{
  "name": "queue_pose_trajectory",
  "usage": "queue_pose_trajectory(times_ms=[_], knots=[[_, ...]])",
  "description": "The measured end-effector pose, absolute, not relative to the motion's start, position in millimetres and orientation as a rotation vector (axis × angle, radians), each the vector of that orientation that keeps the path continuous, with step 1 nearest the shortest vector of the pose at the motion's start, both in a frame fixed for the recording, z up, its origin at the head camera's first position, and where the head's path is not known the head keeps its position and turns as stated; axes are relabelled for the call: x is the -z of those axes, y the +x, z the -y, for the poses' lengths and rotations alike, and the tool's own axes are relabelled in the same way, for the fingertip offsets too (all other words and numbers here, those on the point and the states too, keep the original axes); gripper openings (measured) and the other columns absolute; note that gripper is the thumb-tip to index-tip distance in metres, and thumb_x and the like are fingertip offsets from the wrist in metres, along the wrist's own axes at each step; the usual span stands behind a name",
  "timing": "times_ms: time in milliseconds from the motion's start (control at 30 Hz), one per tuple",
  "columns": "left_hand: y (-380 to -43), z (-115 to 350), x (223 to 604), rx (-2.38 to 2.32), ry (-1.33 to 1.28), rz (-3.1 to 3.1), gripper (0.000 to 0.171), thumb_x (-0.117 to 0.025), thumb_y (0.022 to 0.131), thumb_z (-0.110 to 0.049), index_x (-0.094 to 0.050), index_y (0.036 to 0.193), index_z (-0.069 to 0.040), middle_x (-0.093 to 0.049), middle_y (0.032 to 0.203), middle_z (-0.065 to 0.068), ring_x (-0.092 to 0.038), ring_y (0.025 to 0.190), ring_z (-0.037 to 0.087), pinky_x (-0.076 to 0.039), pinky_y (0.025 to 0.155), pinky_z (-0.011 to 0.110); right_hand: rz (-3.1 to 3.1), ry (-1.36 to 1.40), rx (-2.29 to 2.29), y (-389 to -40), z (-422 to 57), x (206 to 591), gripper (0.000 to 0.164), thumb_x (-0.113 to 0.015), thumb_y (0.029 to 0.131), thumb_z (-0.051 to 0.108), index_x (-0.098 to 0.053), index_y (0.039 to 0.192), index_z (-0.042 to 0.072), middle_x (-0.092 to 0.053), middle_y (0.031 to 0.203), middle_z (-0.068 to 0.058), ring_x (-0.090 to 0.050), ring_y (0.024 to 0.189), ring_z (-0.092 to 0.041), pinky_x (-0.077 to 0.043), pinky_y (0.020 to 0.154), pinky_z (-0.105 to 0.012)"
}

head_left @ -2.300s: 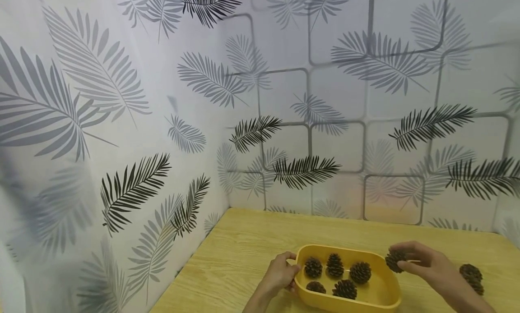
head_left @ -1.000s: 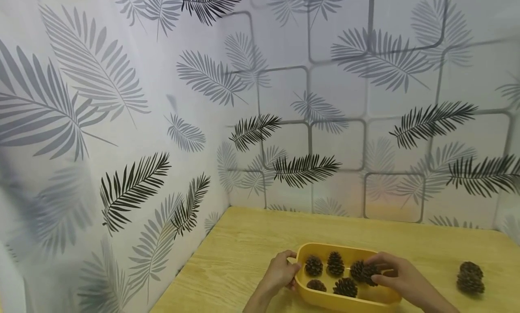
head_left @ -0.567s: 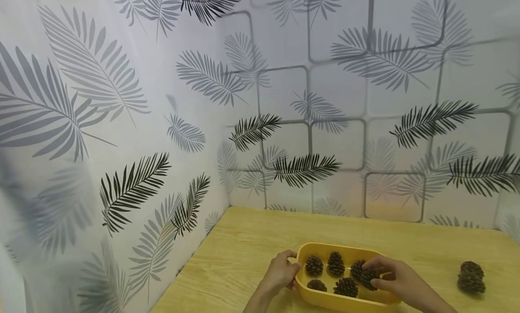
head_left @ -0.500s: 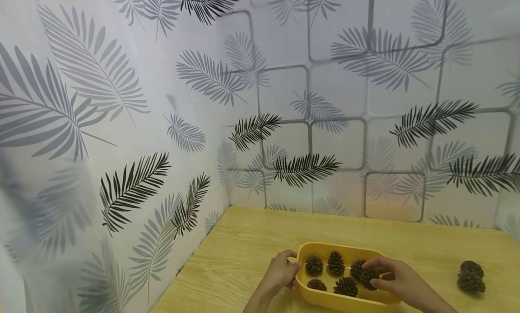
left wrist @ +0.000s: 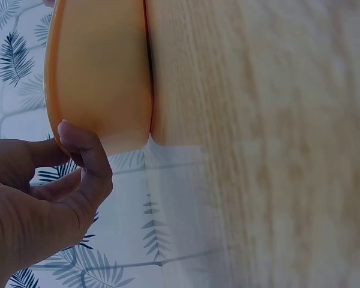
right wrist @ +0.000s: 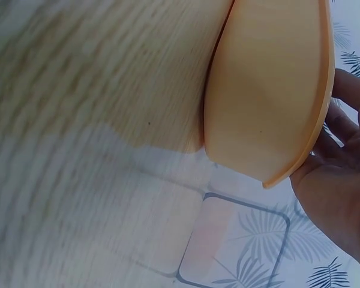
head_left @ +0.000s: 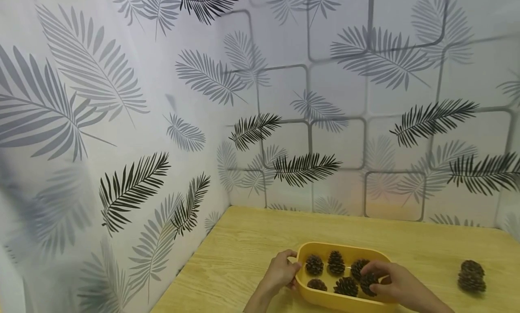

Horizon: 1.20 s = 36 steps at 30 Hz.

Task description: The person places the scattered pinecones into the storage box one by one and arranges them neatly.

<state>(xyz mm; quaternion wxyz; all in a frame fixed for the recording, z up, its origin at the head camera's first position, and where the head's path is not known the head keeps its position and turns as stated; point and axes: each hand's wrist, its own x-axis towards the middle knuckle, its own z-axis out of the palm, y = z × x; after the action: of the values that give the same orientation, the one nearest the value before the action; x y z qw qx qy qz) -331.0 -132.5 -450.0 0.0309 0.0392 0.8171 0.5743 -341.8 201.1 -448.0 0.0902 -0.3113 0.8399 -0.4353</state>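
Note:
A yellow oblong container (head_left: 325, 297) stands on the table with several brown pine cones inside, among them an upright pine cone (head_left: 336, 263) near the back wall. My left hand (head_left: 279, 273) grips its left end; in the left wrist view the thumb and fingers of that hand (left wrist: 54, 195) pinch the rim. Over the container's right half, my right hand (head_left: 398, 283) holds a pine cone (head_left: 368, 284) between thumb and fingers, low inside and beside another pine cone (head_left: 357, 269). The right wrist view shows this hand (right wrist: 339, 162) past the container's rim, its fingertips hidden by the wall.
Two pine cones (head_left: 471, 277) sit close together on the wood-grain table (head_left: 243, 232), right of my right hand. Leaf-patterned sheeting (head_left: 284, 191) hangs along the table's back and left edges.
My right hand has carried its pine cone from above the container's right rim leftward and down inside, then shifted slightly lower. My left hand has kept its grip on the container.

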Motion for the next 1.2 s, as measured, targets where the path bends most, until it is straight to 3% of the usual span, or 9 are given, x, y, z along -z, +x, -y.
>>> queue_pose_trajectory(times_ms=[100, 333, 533, 733, 1000, 1200], knots=[[-331, 132, 450, -1.772, 0.123, -2.513, 0.034, -0.063, 0.103, -0.007, -0.061, 0.136, 0.001, -0.065, 0.084, 0.020, -0.052, 0.047, 0.009, -0.050, 0.040, 0.017, -2.503, -0.909, 1.280, -341, -199, 448, 0.030, -0.071, 0.099, 0.014, -0.065, 0.124, -0.001, -0.064, 0.125, -0.020, -0.063, 0.107, -0.038, -0.058, 0.076, -0.027], [-331, 132, 449, -1.769, 0.121, -2.517, 0.034, -0.062, 0.104, -0.007, -0.060, 0.136, 0.001, -0.064, 0.085, 0.018, -0.052, 0.048, 0.009, -0.050, 0.041, 0.017, -2.488, -0.863, 1.250, -343, -194, 449, 0.025, -0.072, 0.094, 0.005, -0.067, 0.118, 0.003, -0.065, 0.123, -0.018, -0.062, 0.105, -0.036, -0.059, 0.079, -0.048], [-329, 132, 448, -1.769, 0.114, -2.510, 0.034, -0.062, 0.104, -0.007, -0.060, 0.136, 0.002, -0.065, 0.085, 0.020, -0.052, 0.048, 0.009, -0.051, 0.041, 0.017, -2.478, -0.875, 1.201, -343, -192, 451, 0.026, -0.073, 0.092, 0.002, -0.068, 0.117, 0.005, -0.066, 0.120, -0.013, -0.061, 0.105, -0.037, -0.057, 0.078, -0.049], [-328, 131, 448, -1.783, 0.127, -2.507, 0.035, -0.062, 0.103, -0.005, -0.059, 0.138, 0.004, -0.065, 0.086, 0.020, -0.052, 0.047, 0.008, -0.050, 0.041, 0.016, -2.485, -0.911, 1.163, -341, -191, 449, 0.026, -0.076, 0.091, 0.002, -0.069, 0.116, 0.005, -0.067, 0.120, -0.012, -0.062, 0.107, -0.041, -0.057, 0.084, -0.059], [-329, 131, 450, -1.786, 0.131, -2.513, 0.037, -0.062, 0.103, -0.005, -0.058, 0.139, 0.004, -0.064, 0.087, 0.019, -0.053, 0.047, 0.008, -0.051, 0.041, 0.017, -2.473, -0.911, 1.176, -340, -190, 447, 0.029, -0.078, 0.091, 0.005, -0.068, 0.118, 0.003, -0.068, 0.118, -0.012, -0.063, 0.106, -0.039, -0.058, 0.085, -0.058], [-331, 131, 453, -1.789, 0.152, -2.536, 0.035, -0.062, 0.102, -0.005, -0.060, 0.136, 0.004, -0.063, 0.085, 0.018, -0.052, 0.047, 0.008, -0.051, 0.040, 0.016, -2.466, -0.932, 1.188, -339, -194, 447, 0.032, -0.076, 0.091, 0.001, -0.066, 0.122, 0.000, -0.067, 0.120, -0.015, -0.063, 0.107, -0.040, -0.060, 0.082, -0.050]])
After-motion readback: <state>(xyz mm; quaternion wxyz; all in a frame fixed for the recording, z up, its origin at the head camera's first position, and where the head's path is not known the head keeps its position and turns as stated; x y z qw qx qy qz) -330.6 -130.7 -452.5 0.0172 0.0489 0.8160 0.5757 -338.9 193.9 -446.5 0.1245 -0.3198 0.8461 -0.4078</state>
